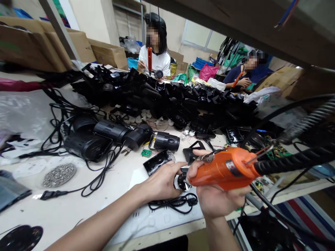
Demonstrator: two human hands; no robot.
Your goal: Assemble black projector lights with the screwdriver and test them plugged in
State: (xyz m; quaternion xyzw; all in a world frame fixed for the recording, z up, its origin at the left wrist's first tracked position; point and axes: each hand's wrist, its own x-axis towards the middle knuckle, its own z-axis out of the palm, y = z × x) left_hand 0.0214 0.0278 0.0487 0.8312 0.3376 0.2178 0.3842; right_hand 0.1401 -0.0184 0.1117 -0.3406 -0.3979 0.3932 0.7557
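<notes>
Black housings (111,130): piled on the surface (86,209) with their cords; they look like stiff, smooth plastic.
Left hand (163,181): fingers curled partly closed around the round part, holding it from its side.
Round part (184,182): between the two hands, above the surface's front edge; black and shiny inside. Probably light, rigid and somewhat slippery; best held by the outer wall, off the glossy inside.
Black cord (178,205): loosely bundled just below the round part; likely bendy and light.
Orange power tool (222,170): nose beside the round part; whether its tip touches, I cannot tell. Probably the heavier piece, hard-shelled; the thick body is the place to grip.
Right hand (222,200): fingers wrapped around the tool's body, closed on it.
Black hose (295,160): leads off the tool's back end, likely tugging a little.
</notes>
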